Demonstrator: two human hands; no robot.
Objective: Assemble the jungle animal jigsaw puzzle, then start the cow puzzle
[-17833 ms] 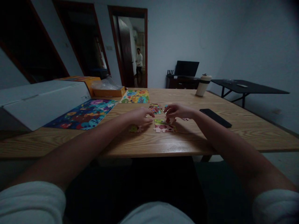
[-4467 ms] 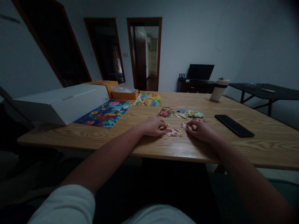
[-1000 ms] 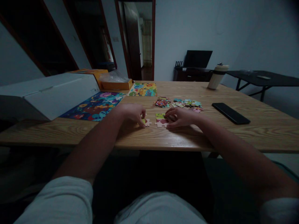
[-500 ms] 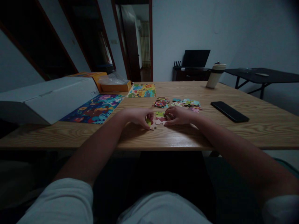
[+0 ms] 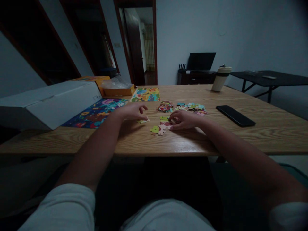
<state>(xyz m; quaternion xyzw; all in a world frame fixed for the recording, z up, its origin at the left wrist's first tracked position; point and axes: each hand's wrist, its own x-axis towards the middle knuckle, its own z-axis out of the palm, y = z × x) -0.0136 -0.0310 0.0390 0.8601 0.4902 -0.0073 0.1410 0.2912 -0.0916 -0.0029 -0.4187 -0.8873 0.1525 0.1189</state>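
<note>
Right hand curled over joined pieces, likely steadying them; fingertips hidden, pinch unclear. Left hand spread, left of joined pieces, near loose piece. Red pile beyond joined pieces, probably leaving room.

The left forearm and right forearm angle forward and inward. The left grip has thumb and bent fingers parted. The right grip curls palm-down.
</note>
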